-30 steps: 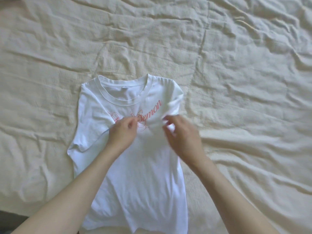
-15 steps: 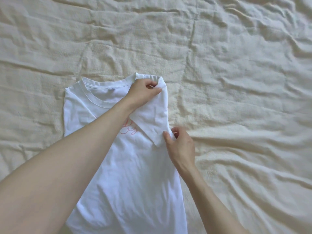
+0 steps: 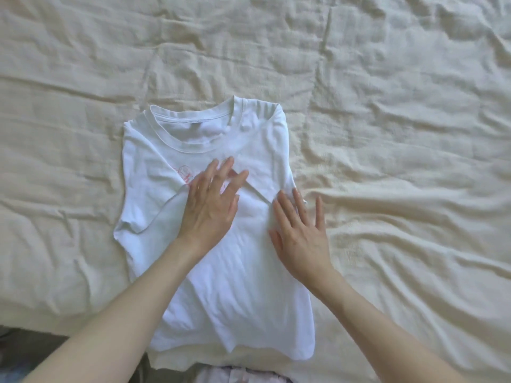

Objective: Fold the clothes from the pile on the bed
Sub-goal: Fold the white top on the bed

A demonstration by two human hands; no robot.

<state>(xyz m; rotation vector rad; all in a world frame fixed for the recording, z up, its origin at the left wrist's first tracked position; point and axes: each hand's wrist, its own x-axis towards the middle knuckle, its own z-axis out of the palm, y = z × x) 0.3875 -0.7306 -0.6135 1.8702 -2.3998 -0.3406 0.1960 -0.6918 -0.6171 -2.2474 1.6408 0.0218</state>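
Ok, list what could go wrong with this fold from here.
1. The folded-in right sleeve may spring back when the flat left hand and right hand lift off the white T-shirt.
2. The cream bedspread is heavily wrinkled, so creases could press into the shirt.
3. The left sleeve is still out, so the fold could end up lopsided.

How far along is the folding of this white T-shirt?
Done: the white T-shirt lies face up on the bedspread, its right side and sleeve folded inward. In hand: the left hand and right hand press flat on that fold. Left: the left sleeve lies unfolded, and the body isn't folded up.
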